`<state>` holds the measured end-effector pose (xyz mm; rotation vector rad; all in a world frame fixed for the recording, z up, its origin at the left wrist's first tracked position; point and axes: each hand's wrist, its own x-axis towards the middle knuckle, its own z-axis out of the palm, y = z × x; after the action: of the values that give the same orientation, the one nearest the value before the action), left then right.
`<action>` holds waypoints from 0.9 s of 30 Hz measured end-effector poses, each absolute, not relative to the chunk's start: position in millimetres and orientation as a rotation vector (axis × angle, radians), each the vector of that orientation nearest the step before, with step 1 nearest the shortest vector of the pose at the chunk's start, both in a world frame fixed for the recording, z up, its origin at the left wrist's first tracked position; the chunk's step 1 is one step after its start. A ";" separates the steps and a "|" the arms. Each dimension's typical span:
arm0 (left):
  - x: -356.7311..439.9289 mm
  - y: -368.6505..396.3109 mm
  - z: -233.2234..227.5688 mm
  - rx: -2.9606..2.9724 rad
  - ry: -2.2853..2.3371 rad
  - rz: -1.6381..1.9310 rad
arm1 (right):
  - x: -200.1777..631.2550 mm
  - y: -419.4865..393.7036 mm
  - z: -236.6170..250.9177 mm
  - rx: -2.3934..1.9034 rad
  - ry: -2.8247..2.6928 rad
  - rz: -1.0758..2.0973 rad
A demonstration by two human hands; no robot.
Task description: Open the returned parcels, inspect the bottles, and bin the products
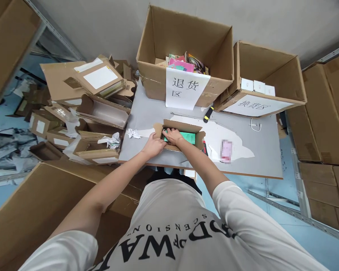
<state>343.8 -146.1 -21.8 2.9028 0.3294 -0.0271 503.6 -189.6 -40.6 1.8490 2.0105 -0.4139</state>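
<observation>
A small open cardboard box (199,128) stands on the grey table in front of me, its end flaps folded outward. Inside it lies a green box (188,137), partly covered by my hand. My right hand (173,136) reaches into the carton from above, fingers curled over the green box's left end. At the carton's near left corner, my left hand (153,145) grips the cardboard wall, with its fingertips close to the right hand's. The underside of the green box is hidden.
Behind stand a large carton (152,81) of colourful packages and another carton (299,88) holding white boxes. A yellow-black cutter (208,114), a thin metal rod (183,116) and crumpled paper (134,133) lie on the table (260,150). Opened cartons (104,111) are heaped at the left.
</observation>
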 end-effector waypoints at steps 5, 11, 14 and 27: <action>343.9 -147.7 -18.2 2.887 0.335 -0.037 | 513.3 -196.8 -15.3 1.848 2.085 -0.433; 344.5 -149.3 -16.8 2.897 0.355 -0.064 | 534.4 -213.2 9.3 1.925 2.183 -0.499; 344.3 -151.7 -19.4 2.911 0.376 -0.066 | 550.0 -226.9 12.5 1.944 2.307 -0.518; 344.8 -159.5 -35.0 3.022 0.440 -0.025 | 585.4 -293.5 10.7 2.661 2.305 -0.531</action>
<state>344.8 -159.5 -35.0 3.0224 0.4404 -0.0252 585.4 -293.5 10.7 2.6610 2.3048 -0.5308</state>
